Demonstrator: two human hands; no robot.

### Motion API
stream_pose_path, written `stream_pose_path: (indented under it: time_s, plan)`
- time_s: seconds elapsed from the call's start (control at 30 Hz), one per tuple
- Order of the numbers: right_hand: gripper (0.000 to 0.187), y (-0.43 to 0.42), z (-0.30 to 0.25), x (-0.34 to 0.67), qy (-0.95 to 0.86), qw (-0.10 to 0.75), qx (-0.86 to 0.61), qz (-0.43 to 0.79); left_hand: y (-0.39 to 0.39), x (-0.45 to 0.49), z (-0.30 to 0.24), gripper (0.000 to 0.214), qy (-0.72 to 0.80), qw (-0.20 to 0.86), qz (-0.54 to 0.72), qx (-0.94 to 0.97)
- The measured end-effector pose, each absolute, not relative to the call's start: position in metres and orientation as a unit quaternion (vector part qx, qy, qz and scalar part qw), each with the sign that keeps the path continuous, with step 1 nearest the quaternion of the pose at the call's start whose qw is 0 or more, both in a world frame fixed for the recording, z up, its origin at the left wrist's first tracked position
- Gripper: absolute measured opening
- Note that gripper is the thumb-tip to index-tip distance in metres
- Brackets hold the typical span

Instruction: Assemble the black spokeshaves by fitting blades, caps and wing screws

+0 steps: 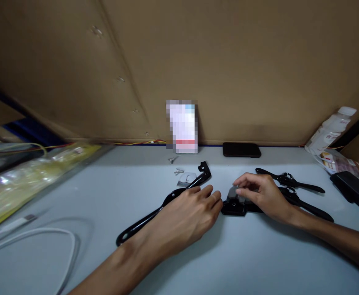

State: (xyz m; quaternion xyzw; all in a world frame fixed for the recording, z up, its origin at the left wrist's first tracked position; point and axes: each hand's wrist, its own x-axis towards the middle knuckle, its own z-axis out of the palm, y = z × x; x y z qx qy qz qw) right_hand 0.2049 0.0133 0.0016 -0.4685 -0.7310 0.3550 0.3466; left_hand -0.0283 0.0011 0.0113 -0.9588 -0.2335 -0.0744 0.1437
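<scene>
Unfortunately, the left hand [194, 211] hides its fingers' grip — whether right hand [267, 196] pinches the grey plate [232, 194], unclear.

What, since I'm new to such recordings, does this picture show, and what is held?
No machine works here: one camera on a person's head looks forward and down at two bare hands. The left hand overlaps a long black bar; its fingertips are hidden, so its grip is unclear. The right hand has its thumb and fingers at a small grey piece above a black metal part; whether it grips the piece is unclear. On the table lie two black tools beside the right hand, small silver screws and a white cable. Behind are a dark phone and a pixelated screen; a bottle is at far right.
</scene>
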Motion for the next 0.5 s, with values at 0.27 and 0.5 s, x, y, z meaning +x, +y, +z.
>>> stream_pose_path:
  time_s: [0.27, 0.5]
  plan:
    - [0.017, 0.0146, 0.0079, 0.2043, -0.761, 0.31, -0.461, 0.334, 0.0, -0.0284, 0.0125, 0.023, -0.239, 0.129, -0.048, -0.961]
    - [0.022, 0.014, 0.0093, 0.2023, -0.783, 0.275, -0.446, 0.336, -0.0009, -0.029, 0.0151, 0.025, -0.246, 0.112, -0.031, -0.962]
